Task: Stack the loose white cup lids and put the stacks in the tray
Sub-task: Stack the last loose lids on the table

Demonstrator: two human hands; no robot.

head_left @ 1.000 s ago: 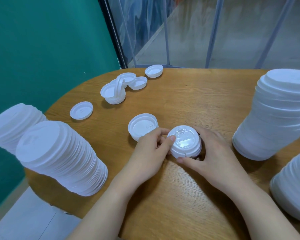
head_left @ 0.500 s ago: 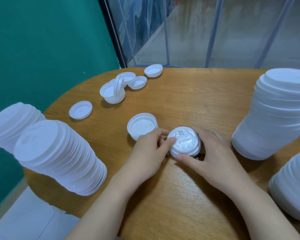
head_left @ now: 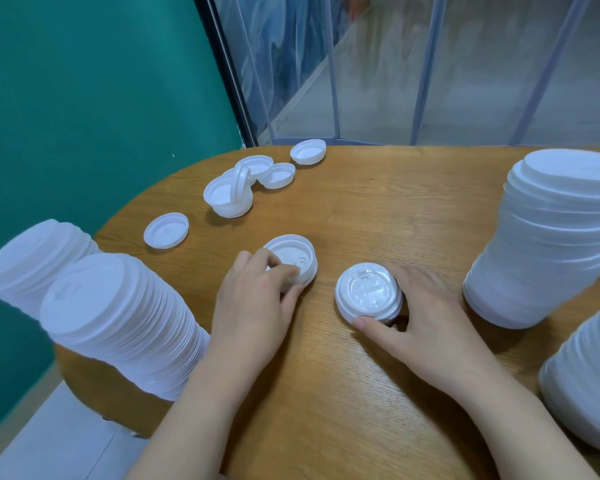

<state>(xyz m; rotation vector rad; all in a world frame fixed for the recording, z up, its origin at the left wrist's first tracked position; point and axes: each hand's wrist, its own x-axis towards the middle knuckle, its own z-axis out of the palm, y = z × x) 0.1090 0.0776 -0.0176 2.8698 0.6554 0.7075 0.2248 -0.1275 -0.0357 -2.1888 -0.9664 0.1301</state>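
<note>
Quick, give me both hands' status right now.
Left hand: fingers pinch the rim of the upturned lid on the table.
Right hand: thumb and fingers curl round the small lid stack.

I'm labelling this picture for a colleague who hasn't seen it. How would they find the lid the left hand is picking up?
On the wooden table, look just left of the small lid stack held by the right hand. The lid lies upside down, hollow upward, gripped by the left hand.
</note>
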